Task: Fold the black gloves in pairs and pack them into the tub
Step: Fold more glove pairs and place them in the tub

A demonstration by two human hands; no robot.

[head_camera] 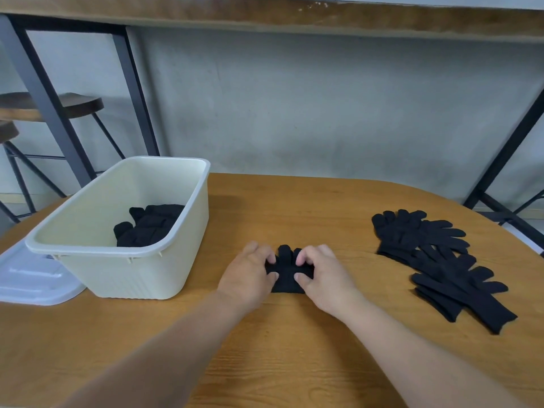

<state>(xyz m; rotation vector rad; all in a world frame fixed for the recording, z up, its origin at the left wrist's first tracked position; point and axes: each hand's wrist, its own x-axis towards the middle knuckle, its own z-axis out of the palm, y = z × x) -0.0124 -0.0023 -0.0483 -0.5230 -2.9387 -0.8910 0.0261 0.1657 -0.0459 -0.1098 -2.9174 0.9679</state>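
A folded pair of black gloves point(287, 270) lies on the wooden table in front of me. My left hand point(250, 273) pinches its left side between thumb and curled fingers. My right hand point(322, 275) pinches its right side the same way. Glove fingertips stick out beyond my hands. The cream plastic tub point(97, 260) stands to the left, and folded black gloves point(150, 225) lie inside it against its right wall. A heap of several loose black gloves point(441, 266) is spread flat at the right of the table.
A translucent white lid point(32, 282) lies left of the tub, partly under it. The table point(294, 348) has a rounded far edge. Beyond it are a grey wall, dark metal frame legs point(50, 107) and two wooden stools point(79, 104) at the back left.
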